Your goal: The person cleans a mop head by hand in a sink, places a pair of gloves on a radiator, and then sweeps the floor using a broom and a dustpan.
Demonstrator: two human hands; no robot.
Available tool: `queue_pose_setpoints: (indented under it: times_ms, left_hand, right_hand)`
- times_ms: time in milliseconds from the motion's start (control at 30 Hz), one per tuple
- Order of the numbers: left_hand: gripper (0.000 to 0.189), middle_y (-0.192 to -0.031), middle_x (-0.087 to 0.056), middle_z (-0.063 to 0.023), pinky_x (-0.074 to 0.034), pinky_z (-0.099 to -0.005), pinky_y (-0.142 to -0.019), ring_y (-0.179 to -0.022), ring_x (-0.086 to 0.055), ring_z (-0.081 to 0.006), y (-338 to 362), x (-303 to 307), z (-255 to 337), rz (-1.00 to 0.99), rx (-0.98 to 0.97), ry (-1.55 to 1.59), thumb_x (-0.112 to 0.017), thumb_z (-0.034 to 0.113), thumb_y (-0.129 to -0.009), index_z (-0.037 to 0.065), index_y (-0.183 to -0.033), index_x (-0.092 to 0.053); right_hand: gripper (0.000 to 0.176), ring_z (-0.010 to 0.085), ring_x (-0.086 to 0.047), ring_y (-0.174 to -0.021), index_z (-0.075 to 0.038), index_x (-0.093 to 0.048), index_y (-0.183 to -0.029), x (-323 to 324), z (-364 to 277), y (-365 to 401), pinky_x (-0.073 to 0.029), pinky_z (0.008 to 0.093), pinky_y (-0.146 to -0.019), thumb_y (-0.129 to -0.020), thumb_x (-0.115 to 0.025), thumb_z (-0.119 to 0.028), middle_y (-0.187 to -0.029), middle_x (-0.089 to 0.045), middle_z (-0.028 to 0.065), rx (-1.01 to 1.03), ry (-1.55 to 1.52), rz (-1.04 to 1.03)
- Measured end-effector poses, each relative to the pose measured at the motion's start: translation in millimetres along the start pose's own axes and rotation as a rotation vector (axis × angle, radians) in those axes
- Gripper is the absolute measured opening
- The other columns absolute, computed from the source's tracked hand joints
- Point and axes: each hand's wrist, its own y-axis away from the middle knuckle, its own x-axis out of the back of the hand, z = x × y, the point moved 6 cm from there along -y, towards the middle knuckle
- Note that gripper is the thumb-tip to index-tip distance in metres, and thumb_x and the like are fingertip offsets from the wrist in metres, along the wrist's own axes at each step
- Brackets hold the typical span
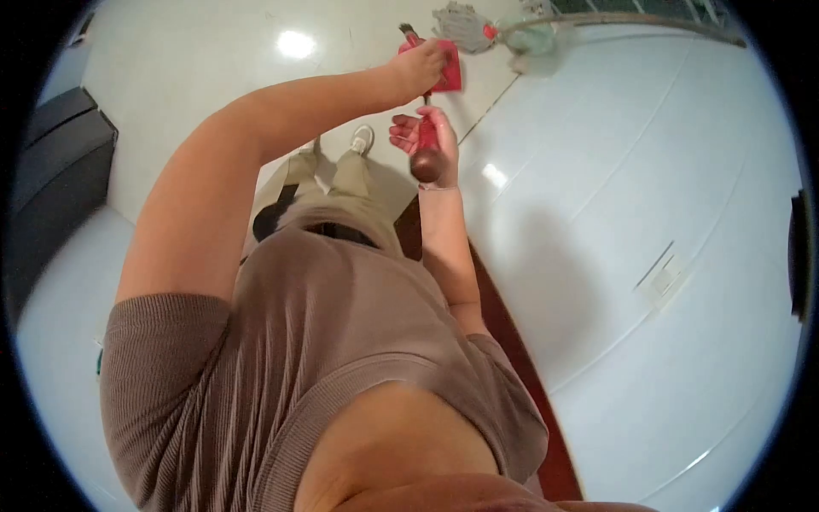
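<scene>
My left hand (420, 70) is closed round a slim red piece that ends beyond it in a dark tuft like bristles (407, 31). Below that fist a thin dark shaft runs down to a red handle with a rounded brown end (426, 165). This handle lies against the palm of my right hand (444, 141), the thumb over it and the other fingers curled loosely at its left. A flat red panel, like a dustpan (450, 66), shows behind my left fist. Whether tuft and handle belong to one tool I cannot tell.
A grey mop head (465, 27) with a red fitting and a long handle (640, 18) is at the top right. The white wall (614, 213) with an outlet plate (665, 277) rises close on my right. Dark furniture (64, 162) stands at the left. One shoe (362, 139) shows on the pale floor.
</scene>
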Motion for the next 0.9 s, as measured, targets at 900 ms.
queue_pose_setpoints:
  times_ms: [900]
  left_hand:
    - [0.029, -0.09, -0.063, -0.0144, -0.048, -0.0419, -0.072, -0.083, -0.061, -0.0321, 193, -84, -115, -0.101, 0.791, 0.694, -0.052, 0.02, -0.078, 0.011, -0.106, -0.054]
  right_hand:
    - [0.017, 0.0113, -0.05, -0.058, 0.0, -0.053, -0.088, 93, 25, 175, -0.042, 0.0263, -0.052, -0.073, -0.059, -0.007, -0.069, -0.052, 0.0024, -0.372, 0.888, 0.115]
